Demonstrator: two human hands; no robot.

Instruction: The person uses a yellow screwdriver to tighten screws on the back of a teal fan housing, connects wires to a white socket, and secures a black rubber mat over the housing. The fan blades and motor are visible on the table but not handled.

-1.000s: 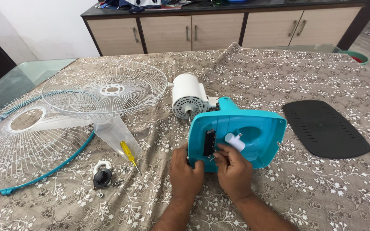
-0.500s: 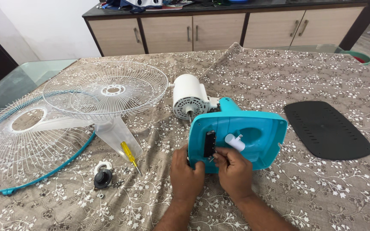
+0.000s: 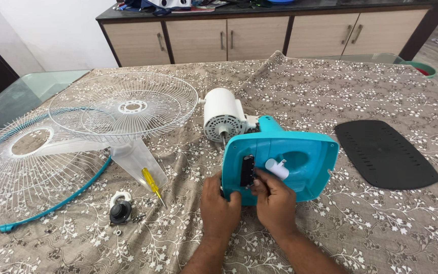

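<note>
Almost nothing is shifting since the earlier frames: both hands are staying clamped at the near edge of the teal base (image 3: 300, 162), and only the view is drifting slightly. The left hand (image 3: 220, 203) is gripping the base's lower left corner, its grip curled tight around the rim. The right hand (image 3: 275, 200) is pinching at the black switch block (image 3: 247, 170) set in the base's underside, fingertips pressed together on its lower end. Just right of that grip a white cylinder (image 3: 277, 169) is sticking out of the base. Beyond the hands the white motor (image 3: 222, 117) is lying joined to the base. Left of the grip a yellow screwdriver (image 3: 152, 183), a black knob (image 3: 120, 210) and two wire guards (image 3: 122, 106) are resting on the counter's floral cloth (image 3: 371, 233). Far right a black plate (image 3: 386, 152) is lying flat. Wooden cabinets (image 3: 259, 38) are lining the wall behind.
</note>
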